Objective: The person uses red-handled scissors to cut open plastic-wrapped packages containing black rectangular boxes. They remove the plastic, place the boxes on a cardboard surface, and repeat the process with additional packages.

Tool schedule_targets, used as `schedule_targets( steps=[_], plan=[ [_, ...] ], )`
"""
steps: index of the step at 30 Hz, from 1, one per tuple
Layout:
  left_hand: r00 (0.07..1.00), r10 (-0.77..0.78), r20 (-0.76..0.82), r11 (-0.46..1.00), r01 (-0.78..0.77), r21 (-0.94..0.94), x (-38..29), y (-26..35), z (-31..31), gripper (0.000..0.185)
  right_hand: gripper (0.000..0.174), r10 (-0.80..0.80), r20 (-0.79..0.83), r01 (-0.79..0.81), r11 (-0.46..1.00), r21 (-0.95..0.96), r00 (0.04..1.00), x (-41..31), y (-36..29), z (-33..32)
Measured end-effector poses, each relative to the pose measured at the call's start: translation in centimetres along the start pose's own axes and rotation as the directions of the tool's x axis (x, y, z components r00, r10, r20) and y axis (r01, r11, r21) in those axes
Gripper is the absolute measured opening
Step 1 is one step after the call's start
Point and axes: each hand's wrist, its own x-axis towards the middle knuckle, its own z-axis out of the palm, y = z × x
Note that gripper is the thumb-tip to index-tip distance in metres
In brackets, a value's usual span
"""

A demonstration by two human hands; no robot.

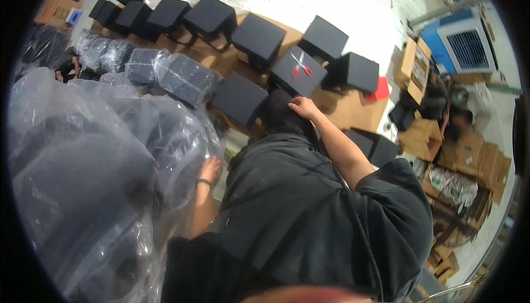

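My left hand point(211, 169), with a dark band at the wrist, is against the edge of a large bundle wrapped in clear plastic film point(182, 137). Whether its fingers grip the film is hard to see. My right hand point(304, 107) rests by my dark-clothed knee point(283, 114), fingers lightly bent, with nothing visible in it. Just beyond it stands a black box-shaped piece point(285, 71), and on its top lie scissors with red handles point(302, 70), blades spread. Another black box-shaped piece point(240, 98) is left of my knee.
Several black box-shaped pieces point(258, 36) stand in rows on cardboard sheets point(360, 110). Film-wrapped pieces point(186, 75) lie at left. A person point(68, 65) is partly visible there, another person point(459, 123) at right among cartons point(420, 137). A blue and white air cooler point(468, 46) stands far right.
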Motion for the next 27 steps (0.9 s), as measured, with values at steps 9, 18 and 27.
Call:
schedule_targets(
  steps=[9, 18, 27],
  plan=[
    [0.997, -0.068, 0.040, 0.967, 0.056, 0.247, 0.6, -4.1, -3.6, 0.057, 0.042, 0.530, -0.117, -0.530, 0.847, 0.034, 0.840, -22.2, 17.3, 2.2],
    [0.959, 0.276, 0.071, 0.959, -0.270, -0.082, -3.0, 6.1, -0.3, 0.058, 0.035, 0.732, 0.132, -0.743, 0.654, 0.141, 0.669, -30.3, 19.2, 3.4],
    [0.977, 0.211, 0.016, 0.966, -0.211, 0.146, 0.2, 1.2, -2.1, 0.050, 0.038, 0.406, 0.130, -0.426, 0.858, 0.288, 0.905, -24.8, 10.2, 0.7]
  ],
)
